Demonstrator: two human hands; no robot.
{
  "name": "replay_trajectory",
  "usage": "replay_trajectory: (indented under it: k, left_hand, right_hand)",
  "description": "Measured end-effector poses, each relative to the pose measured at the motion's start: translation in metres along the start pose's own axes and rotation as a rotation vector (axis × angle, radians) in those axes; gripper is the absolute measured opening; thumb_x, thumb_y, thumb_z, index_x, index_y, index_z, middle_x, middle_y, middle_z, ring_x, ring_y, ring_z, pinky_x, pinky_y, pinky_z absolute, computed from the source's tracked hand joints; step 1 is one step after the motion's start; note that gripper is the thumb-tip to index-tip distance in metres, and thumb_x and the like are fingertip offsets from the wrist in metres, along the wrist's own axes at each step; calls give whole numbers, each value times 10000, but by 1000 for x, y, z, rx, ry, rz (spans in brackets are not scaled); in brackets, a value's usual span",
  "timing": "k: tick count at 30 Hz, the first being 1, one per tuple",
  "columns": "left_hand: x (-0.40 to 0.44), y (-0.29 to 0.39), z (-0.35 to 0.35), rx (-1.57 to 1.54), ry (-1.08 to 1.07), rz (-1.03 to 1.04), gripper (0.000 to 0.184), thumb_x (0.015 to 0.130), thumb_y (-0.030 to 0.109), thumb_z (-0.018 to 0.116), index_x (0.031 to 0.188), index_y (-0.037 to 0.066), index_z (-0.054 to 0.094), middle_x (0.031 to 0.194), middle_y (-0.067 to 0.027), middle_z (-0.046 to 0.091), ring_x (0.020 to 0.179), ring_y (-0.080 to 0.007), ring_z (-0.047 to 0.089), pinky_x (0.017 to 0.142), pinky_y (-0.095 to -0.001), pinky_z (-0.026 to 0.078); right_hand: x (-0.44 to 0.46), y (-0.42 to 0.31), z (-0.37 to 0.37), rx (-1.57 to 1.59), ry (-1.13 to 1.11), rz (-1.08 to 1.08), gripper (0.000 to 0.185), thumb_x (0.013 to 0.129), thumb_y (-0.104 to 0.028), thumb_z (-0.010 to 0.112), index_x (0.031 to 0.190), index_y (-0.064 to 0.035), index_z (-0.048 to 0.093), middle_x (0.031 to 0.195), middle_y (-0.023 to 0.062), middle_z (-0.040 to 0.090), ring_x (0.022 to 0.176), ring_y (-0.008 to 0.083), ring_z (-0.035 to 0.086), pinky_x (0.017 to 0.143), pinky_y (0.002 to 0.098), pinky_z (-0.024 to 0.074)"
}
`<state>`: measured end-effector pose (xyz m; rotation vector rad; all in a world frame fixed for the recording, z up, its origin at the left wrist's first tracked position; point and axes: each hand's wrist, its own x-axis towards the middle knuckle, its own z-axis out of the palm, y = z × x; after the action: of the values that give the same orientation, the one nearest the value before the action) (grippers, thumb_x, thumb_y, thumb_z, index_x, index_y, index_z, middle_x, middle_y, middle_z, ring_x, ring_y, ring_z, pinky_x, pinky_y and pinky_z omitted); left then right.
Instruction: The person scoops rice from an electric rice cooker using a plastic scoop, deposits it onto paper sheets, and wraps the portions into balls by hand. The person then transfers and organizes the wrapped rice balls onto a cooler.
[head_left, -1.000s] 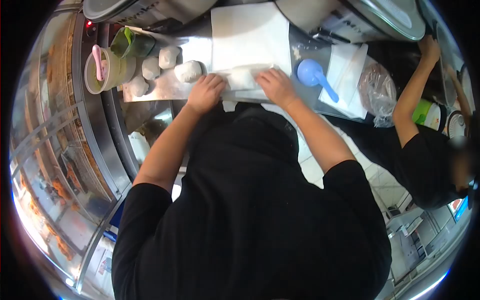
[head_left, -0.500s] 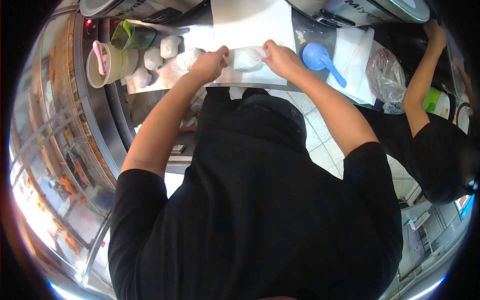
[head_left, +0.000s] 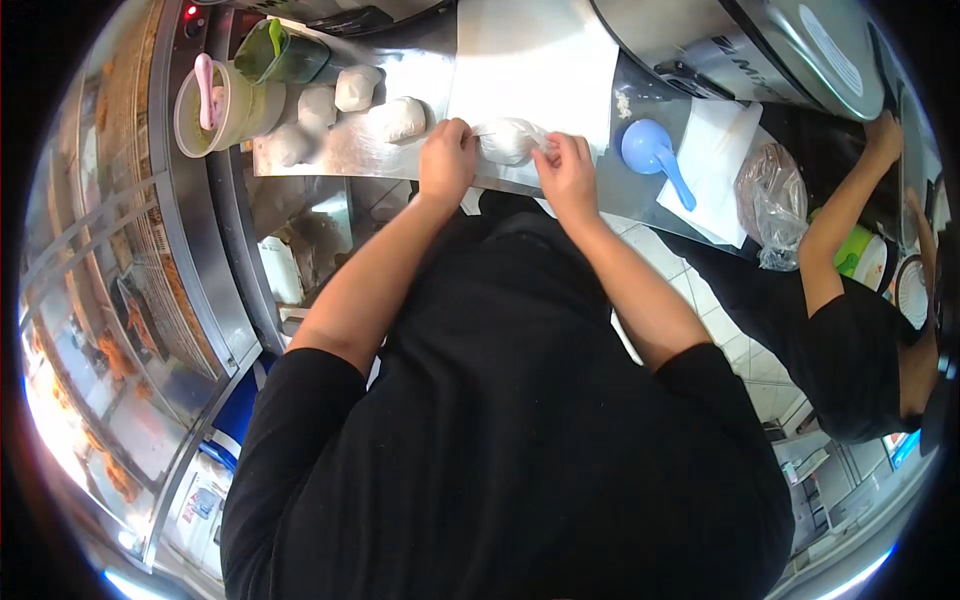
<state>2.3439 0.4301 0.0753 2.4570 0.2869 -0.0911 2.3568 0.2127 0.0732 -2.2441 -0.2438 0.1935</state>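
A white bundle (head_left: pixel 505 142) in a thin, see-through wrapper sits at the front edge of the counter, between my hands. My left hand (head_left: pixel 447 165) pinches the wrapper at the bundle's left end, fingers closed. At the other end, the gathered wrapper is held between the thumb and fingers of my right hand (head_left: pixel 567 178). Beneath and behind lies a large white sheet (head_left: pixel 540 60). Just left of my left hand rests another wrapped white bundle (head_left: pixel 397 119), with several similar ones beyond it. What fills the wrappers cannot be made out clearly.
A blue scoop (head_left: pixel 645 147) lies right of my right hand, beside white sheets (head_left: pixel 710 160) and a clear plastic bag (head_left: pixel 775 195). Rice cookers (head_left: pixel 820 50) stand behind. At left are a tub (head_left: pixel 260 110) and green container (head_left: pixel 290 60). A co-worker's arm (head_left: pixel 850 210) reaches in at right.
My hands have come closer together, and the wrapper between them is now gathered more tightly around a rounder bundle. The whole view has shifted slightly.
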Motion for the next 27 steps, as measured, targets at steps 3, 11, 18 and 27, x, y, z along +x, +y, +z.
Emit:
replay_trajectory:
  k: [3, 11, 18, 27]
  left_hand:
    - [-19, -3, 9, -100, 160, 162, 172, 885, 11, 694, 1056, -3, 708, 992, -191, 697, 975, -410, 664, 881, -493, 537]
    - [-8, 51, -5, -169, -108, -35, 421, 880, 196, 724, 1200, -77, 699, 1199, -256, 719, 1128, -434, 664, 990, -455, 529]
    - [-3, 79, 7, -89, -155, -94, 676, 801, 428, 865, 1156, -108, 656, 1077, -298, 734, 1003, -376, 744, 890, -420, 579]
    - [52, 67, 2, -277, -498, -291, 619, 748, 272, 878, 1208, -48, 616, 1093, -180, 736, 992, -279, 735, 873, -381, 585]
  right_hand:
    - [-26, -9, 7, 126, 96, -38, 387, 921, -166, 753, 1273, -32, 664, 1188, 132, 603, 989, 338, 649, 834, 475, 526]
    - [-22, -18, 5, -325, -122, -32, 473, 866, -174, 725, 1308, -10, 687, 1306, 95, 588, 1221, 286, 549, 1041, 450, 402]
    - [-27, -8, 2, -234, -130, -1, 368, 871, -176, 707, 1212, -38, 726, 1318, 111, 580, 1261, 303, 518, 1084, 471, 375]
    - [-28, -12, -10, -124, -203, 64, 456, 951, -261, 658, 1354, -48, 661, 1381, 117, 543, 1332, 309, 482, 1125, 485, 346]
